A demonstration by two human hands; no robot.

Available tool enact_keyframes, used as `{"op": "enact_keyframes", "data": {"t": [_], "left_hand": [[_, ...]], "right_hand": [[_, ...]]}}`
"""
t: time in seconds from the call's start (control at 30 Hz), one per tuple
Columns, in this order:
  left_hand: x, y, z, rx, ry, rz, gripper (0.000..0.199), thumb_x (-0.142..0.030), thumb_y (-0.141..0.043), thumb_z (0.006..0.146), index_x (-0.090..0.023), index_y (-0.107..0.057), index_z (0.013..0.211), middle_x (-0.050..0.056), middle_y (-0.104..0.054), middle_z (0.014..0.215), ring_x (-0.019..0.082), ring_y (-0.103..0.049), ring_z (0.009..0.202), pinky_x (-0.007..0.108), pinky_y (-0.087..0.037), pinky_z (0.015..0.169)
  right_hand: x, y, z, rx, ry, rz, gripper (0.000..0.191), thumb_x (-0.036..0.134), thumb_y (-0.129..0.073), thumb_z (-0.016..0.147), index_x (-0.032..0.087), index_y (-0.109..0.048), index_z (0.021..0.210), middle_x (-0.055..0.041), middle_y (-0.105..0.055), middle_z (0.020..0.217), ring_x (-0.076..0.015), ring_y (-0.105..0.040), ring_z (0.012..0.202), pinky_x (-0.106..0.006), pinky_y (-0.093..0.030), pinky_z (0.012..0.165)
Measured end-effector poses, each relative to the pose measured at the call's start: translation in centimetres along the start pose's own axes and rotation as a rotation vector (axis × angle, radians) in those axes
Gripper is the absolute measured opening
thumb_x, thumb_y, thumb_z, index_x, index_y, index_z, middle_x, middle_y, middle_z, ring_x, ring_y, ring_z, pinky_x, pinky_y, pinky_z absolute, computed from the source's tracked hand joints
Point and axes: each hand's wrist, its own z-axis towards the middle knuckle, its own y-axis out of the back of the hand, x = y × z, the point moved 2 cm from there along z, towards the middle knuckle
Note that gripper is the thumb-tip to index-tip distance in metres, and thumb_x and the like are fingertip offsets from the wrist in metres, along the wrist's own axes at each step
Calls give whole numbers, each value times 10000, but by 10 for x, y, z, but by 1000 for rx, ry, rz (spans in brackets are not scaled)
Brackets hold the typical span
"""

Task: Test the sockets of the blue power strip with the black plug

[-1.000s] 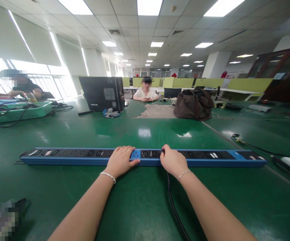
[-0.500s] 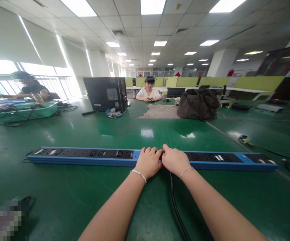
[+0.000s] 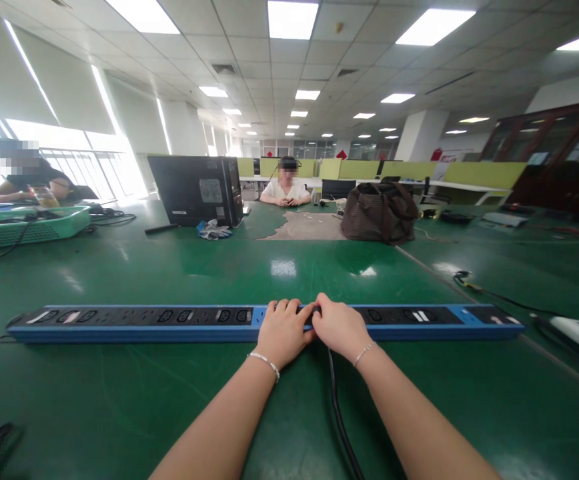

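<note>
One long power strip [image 3: 239, 325]: blue sides, black top, row of sockets [image 3: 165, 316], blue panel [image 3: 463, 315] towards right end, white labels [image 3: 421, 317]. Lies lengthwise across green surface [image 3: 169, 407], well in from far edge. Left hand [image 3: 284, 332] palm-down on strip, fingers outstretched; right hand [image 3: 338, 328] curled closed on black cable [image 3: 337, 408], cable end hidden.

A power strip [image 3: 239, 327] is lying across the table [image 3: 119, 400] under the left hand [image 3: 282, 330] and right hand [image 3: 339, 328]. In front, a cable [image 3: 337, 407] is running, apparently from the right hand. Behind the strip, gloves [image 3: 214, 231] are lying left of a bag [image 3: 377, 217].
</note>
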Motion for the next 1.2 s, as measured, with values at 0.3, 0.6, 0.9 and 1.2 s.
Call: {"op": "enact_keyframes", "data": {"t": [0.3, 0.6, 0.9, 1.2], "left_hand": [[2, 0, 1, 19, 1, 1, 468, -473, -457, 815, -299, -455, 1250, 62, -547, 1116, 231, -484, 994, 396, -333, 868], [2, 0, 2, 24, 0, 2, 473, -473, -460, 815, -300, -453, 1255, 58, -556, 1101, 227, -487, 989, 388, -336, 861], [3, -1, 2, 16, 0, -16, 456, -487, -437, 822, -299, -466, 1237, 49, -561, 1079, 227, -489, 972, 386, -338, 852], [3, -2, 2, 5, 8, -33, 537, -601, -385, 798, -284, -486, 1220, 47, -574, 1083, 235, -491, 987, 383, -341, 863]], "right_hand": [[-9, -4, 0, -47, 10, 179, 290, 258, -416, 797, 194, -597, 1014, -70, -670, 939, -193, -607, 901, -273, -393, 758], [-7, -9, -2, -88, -56, 230, 279, 261, -428, 795, 214, -603, 1007, -51, -666, 971, -183, -603, 905, -271, -400, 775], [-9, -15, -1, -114, -40, 303, 274, 245, -423, 797, 210, -602, 1001, -46, -664, 964, -171, -592, 925, -261, -397, 803], [-17, 51, -11, -289, -27, 586, 320, 291, -407, 824, 168, -582, 1062, -39, -652, 844, -123, -577, 680, -233, -430, 617]]}}
